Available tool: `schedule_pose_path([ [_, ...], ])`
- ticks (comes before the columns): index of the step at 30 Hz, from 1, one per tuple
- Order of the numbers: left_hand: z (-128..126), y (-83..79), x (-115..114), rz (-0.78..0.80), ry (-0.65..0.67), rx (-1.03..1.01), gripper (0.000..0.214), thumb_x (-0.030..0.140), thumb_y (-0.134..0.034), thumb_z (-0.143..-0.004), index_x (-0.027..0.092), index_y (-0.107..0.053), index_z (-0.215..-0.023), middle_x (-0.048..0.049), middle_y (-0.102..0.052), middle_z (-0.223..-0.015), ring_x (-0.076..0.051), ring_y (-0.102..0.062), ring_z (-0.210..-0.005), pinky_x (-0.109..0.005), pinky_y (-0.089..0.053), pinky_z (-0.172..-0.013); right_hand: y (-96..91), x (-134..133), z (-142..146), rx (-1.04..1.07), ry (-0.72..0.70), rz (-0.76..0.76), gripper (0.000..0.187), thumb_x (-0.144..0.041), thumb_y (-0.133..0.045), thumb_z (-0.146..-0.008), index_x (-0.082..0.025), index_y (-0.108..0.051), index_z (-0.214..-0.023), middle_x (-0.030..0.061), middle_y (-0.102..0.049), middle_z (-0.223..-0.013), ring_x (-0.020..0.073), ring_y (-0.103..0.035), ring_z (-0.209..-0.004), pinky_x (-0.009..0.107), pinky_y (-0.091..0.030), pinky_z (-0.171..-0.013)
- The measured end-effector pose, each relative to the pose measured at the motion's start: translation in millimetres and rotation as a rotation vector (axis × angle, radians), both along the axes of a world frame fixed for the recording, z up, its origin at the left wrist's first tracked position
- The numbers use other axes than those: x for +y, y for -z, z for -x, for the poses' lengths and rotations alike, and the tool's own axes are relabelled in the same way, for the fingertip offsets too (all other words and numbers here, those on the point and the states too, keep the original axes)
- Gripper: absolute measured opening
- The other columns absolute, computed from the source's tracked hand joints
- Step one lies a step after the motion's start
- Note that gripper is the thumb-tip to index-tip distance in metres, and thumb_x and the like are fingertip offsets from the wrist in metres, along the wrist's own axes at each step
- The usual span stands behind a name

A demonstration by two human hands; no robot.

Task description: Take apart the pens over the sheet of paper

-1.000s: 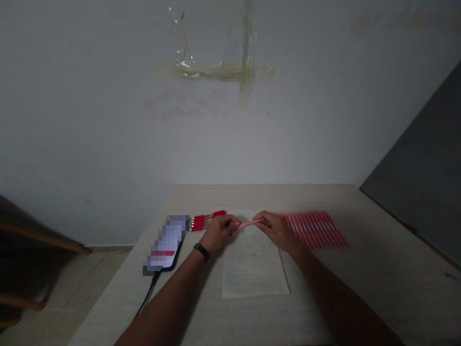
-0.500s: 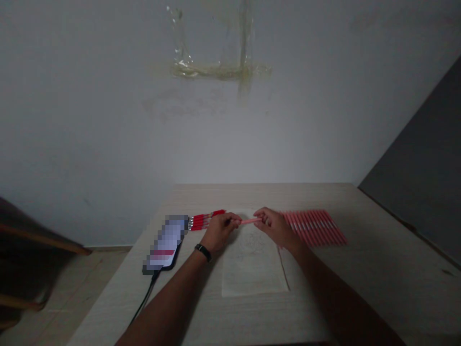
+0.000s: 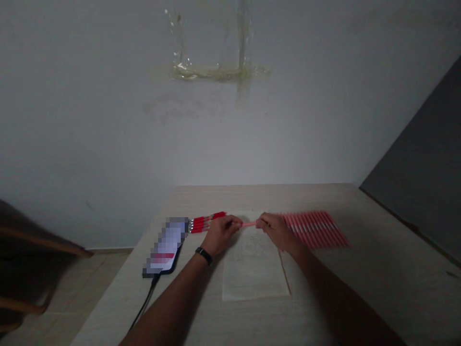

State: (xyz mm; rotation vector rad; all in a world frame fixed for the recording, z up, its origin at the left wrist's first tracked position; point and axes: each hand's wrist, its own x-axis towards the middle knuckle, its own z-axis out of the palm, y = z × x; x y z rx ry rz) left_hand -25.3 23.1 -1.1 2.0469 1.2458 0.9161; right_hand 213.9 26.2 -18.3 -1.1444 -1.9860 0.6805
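A slim pink pen point(image 3: 248, 224) is held level between my two hands, above a sheet of white paper point(image 3: 254, 283). My left hand point(image 3: 222, 232) pinches its left end, and a dark band sits on that wrist. Around the right end close the fingers of my right hand point(image 3: 277, 230), hiding that end. Beside my left hand lie several red pens point(image 3: 201, 224) with silvery tips, partly covered by the hand. To the right of my right hand is a neat row of pink pens point(image 3: 317, 229), laid side by side at a slant.
A phone point(image 3: 167, 245) with a blurred screen lies on the left of the table point(image 3: 389, 283), a black cable point(image 3: 146, 302) running from it to the front. Behind the table rises a wall point(image 3: 306, 120) with old clear tape point(image 3: 212, 73). Wooden furniture legs point(image 3: 54, 242) stand at far left.
My right hand's fingers have closed more tightly around the right end of the pink pen. My left hand keeps its pinch. The view has shifted slightly.
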Motion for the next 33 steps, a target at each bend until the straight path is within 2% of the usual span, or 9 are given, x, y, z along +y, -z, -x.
schedule_pose_path([
  [3,-0.7,2.2,0.7,0.016,-0.004,-0.024,0.023,0.034,-0.059,-0.091,0.017,-0.073,-0.092,-0.0039,-0.070,-0.078,-0.016,-0.059,-0.068,-0.026,-0.040,-0.064,0.4,-1.4,1.0,0.063,-0.007,0.025,0.005,-0.022,-0.059,-0.092,-0.019,-0.063,-0.092,-0.0002,-0.063,-0.082,0.0133,-0.056,-0.072,0.024,-0.040,-0.064],
  [5,-1.9,3.7,1.0,0.024,-0.006,-0.039,0.020,0.032,-0.059,-0.091,0.017,-0.072,-0.092,-0.0047,-0.070,-0.080,-0.016,-0.060,-0.071,-0.026,-0.043,-0.065,-0.2,-3.3,1.8,0.082,-0.015,0.049,0.012,-0.020,-0.063,-0.088,-0.020,-0.062,-0.101,0.0007,-0.065,-0.089,0.0133,-0.058,-0.075,0.023,-0.042,-0.065],
  [8,-4.7,4.5,0.2,0.034,0.001,-0.052,0.016,0.026,-0.060,-0.089,0.017,-0.072,-0.091,-0.0056,-0.071,-0.084,-0.017,-0.061,-0.075,-0.027,-0.045,-0.069,-1.2,-5.5,2.2,0.083,-0.028,0.077,0.019,-0.026,-0.064,-0.090,-0.020,-0.063,-0.108,0.0032,-0.067,-0.095,0.0150,-0.061,-0.081,0.024,-0.044,-0.069],
  [13,-8.2,1.8,-2.9,0.022,0.014,-0.043,0.015,0.024,-0.059,-0.088,0.017,-0.072,-0.090,-0.0063,-0.071,-0.088,-0.018,-0.063,-0.081,-0.029,-0.046,-0.074,-2.1,-5.1,2.0,0.009,-0.051,0.055,0.017,-0.028,-0.054,-0.098,-0.019,-0.067,-0.091,0.0020,-0.067,-0.083,0.0161,-0.061,-0.080,0.027,-0.044,-0.073],
  [18,-7.0,3.7,-2.4,0.015,0.011,-0.029,0.016,0.026,-0.059,-0.089,0.017,-0.072,-0.090,-0.0065,-0.071,-0.089,-0.019,-0.063,-0.083,-0.030,-0.046,-0.075,-3.9,-5.0,2.9,0.019,-0.066,-0.028,0.003,-0.020,-0.066,-0.088,-0.019,-0.066,-0.091,0.0019,-0.064,-0.087,0.0163,-0.060,-0.083,0.027,-0.044,-0.074],
  [24,-8.2,5.5,-1.8,0.009,-0.005,-0.019,0.014,0.026,-0.061,-0.087,0.018,-0.073,-0.088,-0.0058,-0.071,-0.086,-0.019,-0.063,-0.080,-0.030,-0.046,-0.073,-3.3,-6.2,2.0,-0.047,-0.079,-0.089,0.020,-0.009,-0.068,-0.080,-0.020,-0.063,-0.096,0.0016,-0.061,-0.090,0.0171,-0.058,-0.084,0.028,-0.044,-0.075],
  [27,-9.3,4.8,-3.0,0.006,0.014,-0.016,0.014,0.026,-0.062,-0.087,0.018,-0.073,-0.087,-0.0063,-0.070,-0.086,-0.019,-0.062,-0.080,-0.029,-0.046,-0.073,-4.4,-8.4,2.4,-0.102,-0.123,-0.093,0.022,-0.010,-0.070,-0.081,-0.021,-0.065,-0.100,0.0028,-0.065,-0.095,0.0183,-0.059,-0.089,0.030,-0.045,-0.078],
  [29,-9.5,5.2,-3.7,-0.003,0.035,-0.013,0.015,0.026,-0.061,-0.088,0.017,-0.073,-0.089,-0.0067,-0.070,-0.087,-0.019,-0.062,-0.081,-0.029,-0.045,-0.073,-5.8,-9.7,3.1,-0.133,-0.145,-0.094,0.017,-0.015,-0.069,-0.085,-0.022,-0.066,-0.100,0.0033,-0.067,-0.096,0.0186,-0.060,-0.090,0.030,-0.045,-0.079],
  [33,-9.2,7.4,-4.1,-0.011,0.065,-0.003,0.013,0.023,-0.059,-0.088,0.017,-0.070,-0.090,-0.0068,-0.069,-0.088,-0.019,-0.061,-0.082,-0.028,-0.045,-0.072,-8.4,-9.7,3.4,-0.185,-0.110,-0.116,0.008,-0.018,-0.069,-0.087,-0.021,-0.069,-0.095,0.0039,-0.069,-0.091,0.0186,-0.062,-0.085,0.031,-0.045,-0.078],
])
